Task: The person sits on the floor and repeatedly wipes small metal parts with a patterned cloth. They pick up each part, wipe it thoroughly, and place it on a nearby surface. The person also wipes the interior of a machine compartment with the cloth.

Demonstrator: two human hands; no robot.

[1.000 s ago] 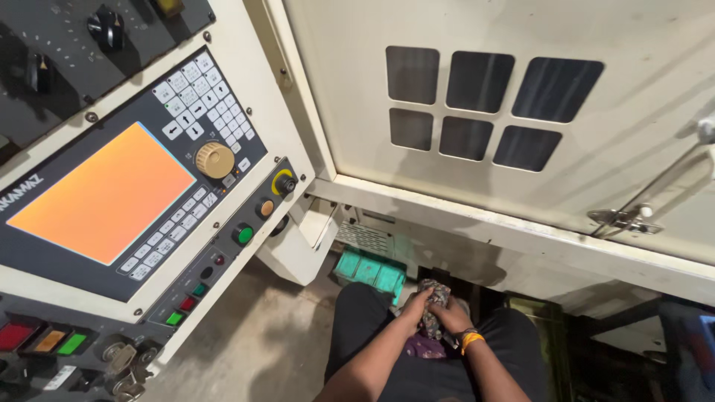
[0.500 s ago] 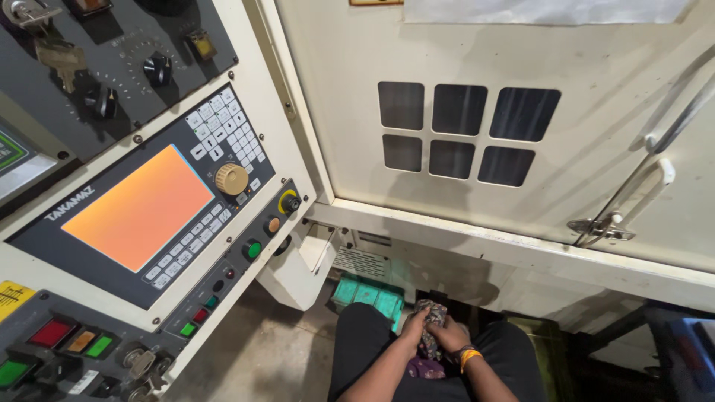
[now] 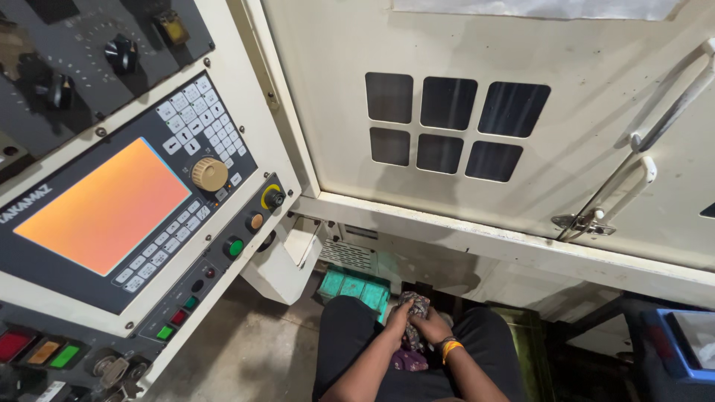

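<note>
Low in the view, both my hands meet over my lap and are closed around a crumpled, dark patterned rag. My left hand grips its left side. My right hand, with an orange band at the wrist, clasps it from the right. Part of the rag hangs below the hands. My legs are in black trousers.
A machine control panel with an orange screen, keypad, brass dial and coloured buttons fills the left. A cream machine door with a six-pane window and a metal handle faces me. A green crate sits on the floor; a blue bin stands right.
The view has shifted, so the panel and door sit a little differently in frame. My hands stay clasped on the rag over my lap.
</note>
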